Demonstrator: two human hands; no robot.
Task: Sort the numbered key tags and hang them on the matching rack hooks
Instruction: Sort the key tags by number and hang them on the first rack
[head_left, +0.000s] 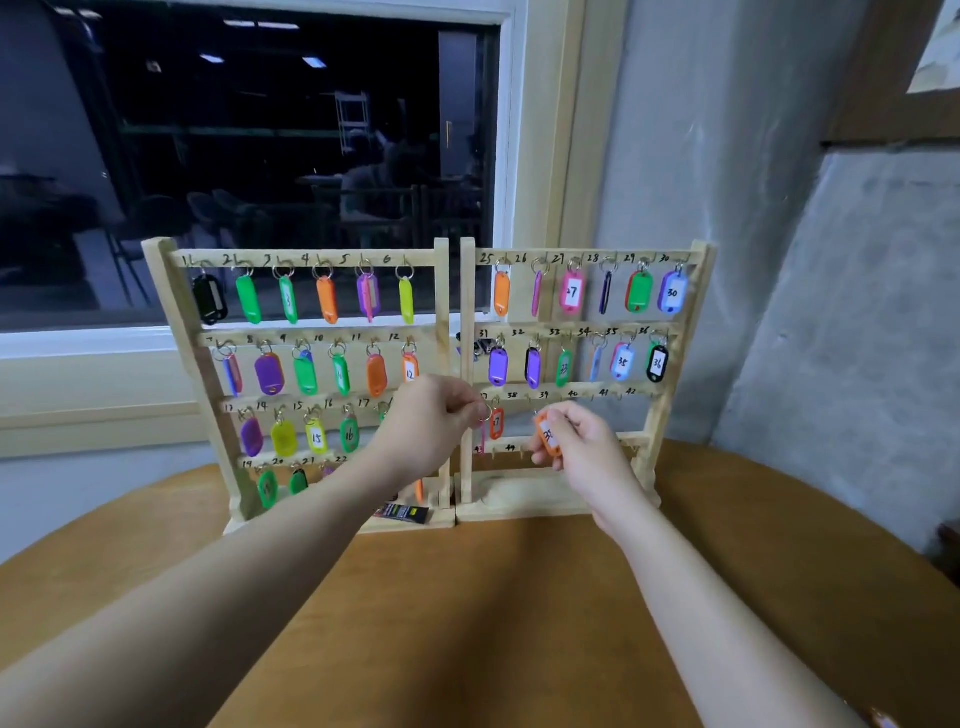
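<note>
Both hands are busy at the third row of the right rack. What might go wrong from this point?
1. The left hand pinches the ring of the orange 37 tag with a pink tag hanging beside it; the two could snag or one could drop.
2. The right hand holds an orange tag whose number is blurred, so it may land on the wrong hook.
3. The third-row hooks sit close together, so an off-by-one hang is likely.

Left hand (434, 415), right hand (576, 441) pinching.
</note>
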